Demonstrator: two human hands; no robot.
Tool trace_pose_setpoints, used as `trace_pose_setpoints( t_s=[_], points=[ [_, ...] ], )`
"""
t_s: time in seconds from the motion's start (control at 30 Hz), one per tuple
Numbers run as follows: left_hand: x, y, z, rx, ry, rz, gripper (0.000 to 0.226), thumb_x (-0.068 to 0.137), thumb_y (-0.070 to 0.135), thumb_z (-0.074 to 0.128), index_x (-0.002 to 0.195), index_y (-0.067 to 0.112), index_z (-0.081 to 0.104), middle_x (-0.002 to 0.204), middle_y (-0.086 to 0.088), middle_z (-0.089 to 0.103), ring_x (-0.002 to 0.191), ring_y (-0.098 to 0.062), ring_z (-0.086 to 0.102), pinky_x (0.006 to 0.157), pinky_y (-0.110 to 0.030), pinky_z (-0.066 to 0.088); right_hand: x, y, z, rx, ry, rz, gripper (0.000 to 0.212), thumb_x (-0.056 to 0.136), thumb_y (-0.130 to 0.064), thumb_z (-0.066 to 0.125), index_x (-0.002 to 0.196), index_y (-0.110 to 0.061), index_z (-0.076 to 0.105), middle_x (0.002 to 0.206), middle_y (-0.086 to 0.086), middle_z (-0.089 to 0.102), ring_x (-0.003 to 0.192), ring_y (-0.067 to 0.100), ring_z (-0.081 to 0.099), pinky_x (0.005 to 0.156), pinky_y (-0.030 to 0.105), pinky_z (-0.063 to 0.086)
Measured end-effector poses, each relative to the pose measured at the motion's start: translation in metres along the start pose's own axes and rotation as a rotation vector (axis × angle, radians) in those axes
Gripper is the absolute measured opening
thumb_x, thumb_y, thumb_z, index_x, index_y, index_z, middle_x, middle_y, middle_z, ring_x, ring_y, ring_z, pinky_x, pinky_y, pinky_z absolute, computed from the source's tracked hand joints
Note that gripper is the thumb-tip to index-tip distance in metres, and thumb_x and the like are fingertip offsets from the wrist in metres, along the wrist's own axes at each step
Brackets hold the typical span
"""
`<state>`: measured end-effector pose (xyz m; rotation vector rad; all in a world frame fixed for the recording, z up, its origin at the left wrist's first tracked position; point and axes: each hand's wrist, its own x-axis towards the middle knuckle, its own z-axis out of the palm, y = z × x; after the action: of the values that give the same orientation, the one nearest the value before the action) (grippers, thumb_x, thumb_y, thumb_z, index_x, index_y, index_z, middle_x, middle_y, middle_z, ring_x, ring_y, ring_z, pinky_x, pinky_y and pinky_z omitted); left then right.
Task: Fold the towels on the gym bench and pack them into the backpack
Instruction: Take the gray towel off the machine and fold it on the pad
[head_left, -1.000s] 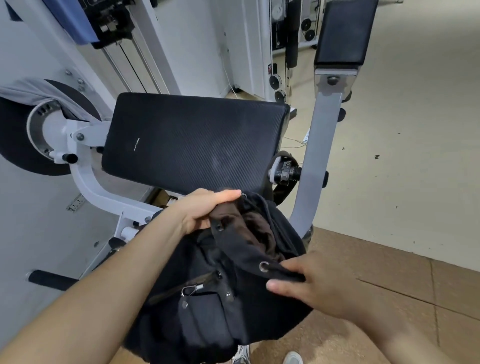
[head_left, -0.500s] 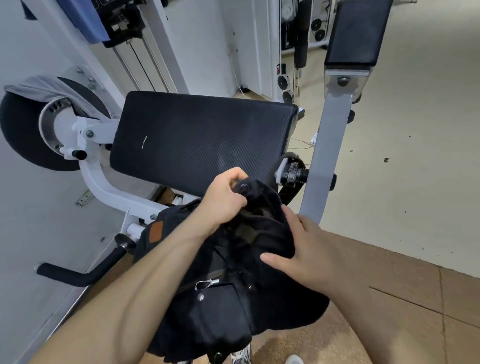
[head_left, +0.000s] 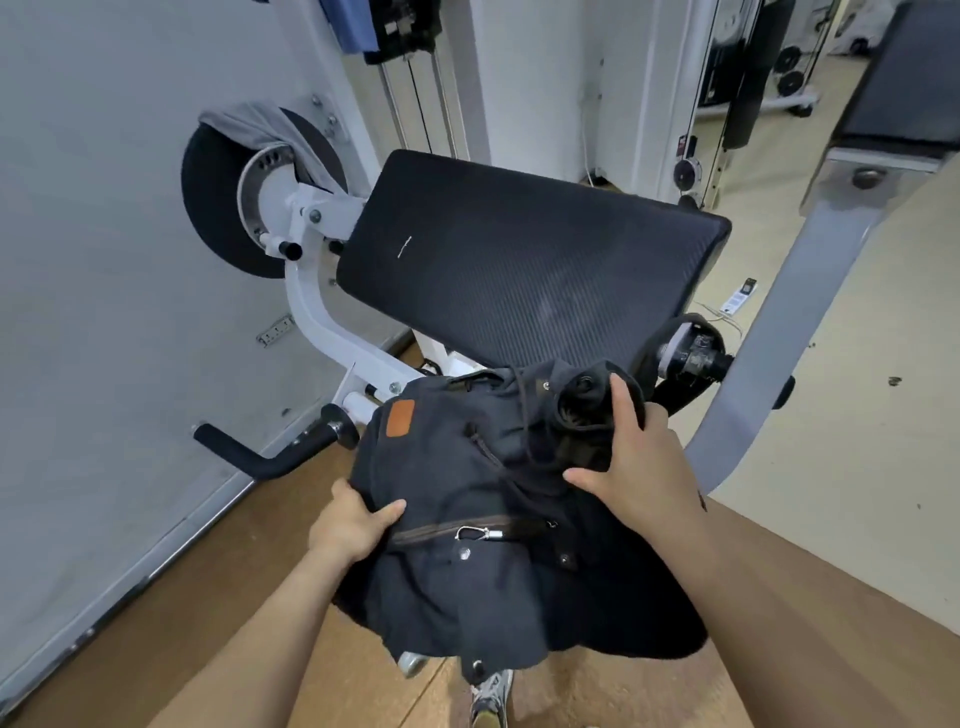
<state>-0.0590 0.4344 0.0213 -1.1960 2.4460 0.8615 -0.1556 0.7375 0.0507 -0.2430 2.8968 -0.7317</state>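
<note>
Black canvas backpack, at 6 o'clock below the bench pad; soft, slumping, likely light. Best held at cinched mouth and side seam. Left hand gripping its 9 o'clock edge; right hand spread flat over drawstring top. Grey cloth draped on wheel, 10 o'clock.

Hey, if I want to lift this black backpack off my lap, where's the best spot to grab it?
Probably the cinched neck at the top of the backpack, from above on the bench side. The drawstring has bunched the cloth there into a firm knot under the right hand, while the body lies slack. The left hand at the left edge could steady it.
</note>
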Motion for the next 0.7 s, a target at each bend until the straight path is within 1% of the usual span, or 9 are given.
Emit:
trace_pose_setpoints(
  t_s=[0.07,0.17,0.3,0.4,0.47,0.5,0.57,0.63,0.7],
  points=[
    [-0.017,0.016,0.002,0.135,0.095,0.071,0.062,0.085,0.05,0.065,0.122,0.008,0.038,0.125,-0.01,0.06,0.113,-0.034,0.058,0.085,-0.036,0.044,0.005,0.002,-0.003,0.007,0.028,-0.01,0.098,0.082,-0.029,0.074,0.151,-0.033,0.005,0.13,0.014,0.042,0.099,0.035,0.057,0.077,0.04,0.051],
    [-0.066,0.042,-0.002,0.003,0.095,0.188,0.053,0.083,0.048,0.065,0.117,0.016,0.04,0.115,0.0,0.063,0.106,-0.031,0.06,0.084,-0.036,0.045,0.013,0.007,-0.023,0.079,0.073,-0.068,0.085,0.08,-0.005,0.064,0.146,-0.036,0.022,0.118,0.01,0.052,0.094,0.033,0.058,0.068,0.035,0.044],
    [-0.131,0.021,0.038,-0.267,-0.27,0.266,0.059,0.072,0.054,0.072,0.112,0.024,0.042,0.102,0.007,0.068,0.086,-0.011,0.067,0.075,-0.038,0.056,0.015,0.004,-0.076,0.06,0.069,-0.222,0.077,0.072,0.004,0.059,0.136,-0.036,0.041,0.117,0.003,0.064,0.107,0.033,0.058,0.08,0.04,0.049],
    [-0.155,-0.009,0.102,-0.29,-0.527,0.145,0.034,0.091,0.038,0.061,0.108,0.01,0.053,0.093,-0.001,0.067,0.069,-0.014,0.067,0.067,-0.027,0.058,0.013,-0.007,-0.115,-0.036,-0.029,-0.349,0.07,0.073,0.004,0.06,0.128,-0.038,0.052,0.118,-0.004,0.066,0.112,0.027,0.056,0.089,0.04,0.048],
    [-0.158,-0.023,0.118,-0.321,-0.483,0.248,0.029,0.1,0.019,0.047,0.111,-0.004,0.061,0.102,-0.01,0.066,0.095,-0.029,0.066,0.086,-0.02,0.05,0.006,-0.014,-0.12,-0.077,-0.117,-0.411,0.069,0.074,0.003,0.06,0.128,-0.04,0.054,0.121,-0.01,0.064,0.115,0.021,0.055,0.092,0.038,0.046],
    [-0.154,-0.008,0.108,-0.343,-0.476,0.282,0.027,0.099,0.017,0.047,0.112,0.002,0.065,0.104,-0.004,0.066,0.099,-0.028,0.065,0.081,-0.016,0.048,0.001,-0.015,-0.113,-0.105,-0.165,-0.436,0.07,0.074,0.002,0.06,0.129,-0.04,0.054,0.124,-0.011,0.063,0.117,0.02,0.054,0.094,0.036,0.046],
    [-0.138,0.041,0.093,-0.532,-0.295,0.207,0.018,0.097,0.025,0.051,0.102,0.023,0.068,0.099,0.007,0.068,0.086,-0.018,0.065,0.074,-0.025,0.051,-0.013,-0.01,-0.085,-0.169,-0.242,-0.473,0.068,0.076,0.002,0.056,0.132,-0.037,0.053,0.131,-0.01,0.06,0.121,0.019,0.053,0.098,0.035,0.044],
    [-0.126,0.076,0.05,-0.654,-0.246,0.427,0.018,0.096,0.036,0.053,0.112,0.029,0.058,0.104,0.01,0.062,0.091,-0.013,0.063,0.077,-0.035,0.056,-0.029,0.0,-0.054,-0.198,-0.273,-0.5,0.066,0.077,0.003,0.054,0.13,-0.036,0.055,0.129,-0.009,0.061,0.118,0.019,0.054,0.096,0.036,0.046],
    [-0.103,0.111,0.034,-0.44,-0.241,0.577,0.031,0.091,0.048,0.057,0.119,0.035,0.05,0.107,0.014,0.057,0.096,-0.01,0.06,0.081,-0.035,0.054,-0.038,0.01,-0.034,-0.192,-0.251,-0.526,0.062,0.075,0.004,0.054,0.124,-0.034,0.059,0.119,-0.01,0.065,0.107,0.019,0.057,0.088,0.037,0.049]
  ],
)
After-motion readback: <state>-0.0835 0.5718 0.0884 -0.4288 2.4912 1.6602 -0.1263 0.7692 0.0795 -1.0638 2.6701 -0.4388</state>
